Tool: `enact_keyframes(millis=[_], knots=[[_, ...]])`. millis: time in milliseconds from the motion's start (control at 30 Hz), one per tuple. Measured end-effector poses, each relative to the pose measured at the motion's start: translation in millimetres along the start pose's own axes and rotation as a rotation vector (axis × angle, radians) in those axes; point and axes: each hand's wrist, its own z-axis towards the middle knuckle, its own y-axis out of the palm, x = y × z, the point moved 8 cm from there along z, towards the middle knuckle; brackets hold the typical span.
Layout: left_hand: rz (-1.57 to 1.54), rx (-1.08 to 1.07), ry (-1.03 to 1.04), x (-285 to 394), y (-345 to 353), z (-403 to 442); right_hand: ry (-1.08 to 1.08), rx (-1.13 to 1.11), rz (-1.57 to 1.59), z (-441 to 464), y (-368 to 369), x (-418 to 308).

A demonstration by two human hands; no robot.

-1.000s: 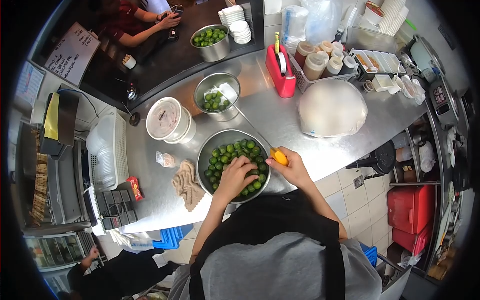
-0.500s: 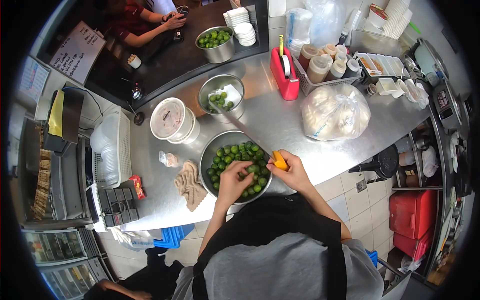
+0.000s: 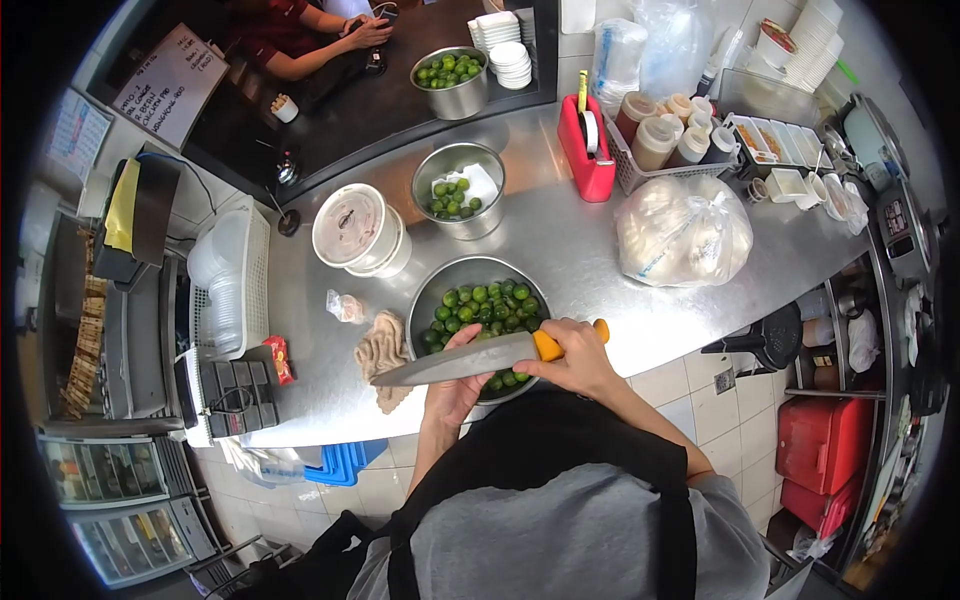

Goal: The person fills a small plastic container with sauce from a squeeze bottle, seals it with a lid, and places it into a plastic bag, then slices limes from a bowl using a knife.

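My right hand (image 3: 575, 357) grips the orange-yellow handle (image 3: 548, 346) of a large knife. Its broad blade (image 3: 455, 362) lies nearly level, pointing left across the front of a steel bowl (image 3: 418, 297) of small green limes (image 3: 487, 303). Under and behind the blade is my left hand (image 3: 455, 397), palm turned up at the bowl's near left rim. One fingertip shows above the blade; the other fingers curl behind it, and whatever they hold is hidden. A crumpled tan cloth (image 3: 382, 345) lies left of the bowl, partly behind the knife tip.
Behind the bowl stands a smaller steel pot (image 3: 470, 228) with limes and white paper. Lidded white tubs (image 3: 360, 232) stand left of it. To the right are a filled plastic bag (image 3: 685, 235), a red tape dispenser (image 3: 588, 155) and sauce bottles (image 3: 665, 140). Another person's hands (image 3: 365, 33) hold a device across the counter.
The knife has swung from pointing up and away to lying level, pointing left over the bowl's front. My left hand has turned palm up beneath the blade. The view has shifted slightly.
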Motion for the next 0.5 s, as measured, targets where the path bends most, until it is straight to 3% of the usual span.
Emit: enact_keyframes(millis=[500], knots=[[0.137,0.092,0.068,4,10,-2,-0.065,0.041,-0.103,0,-1,-12]])
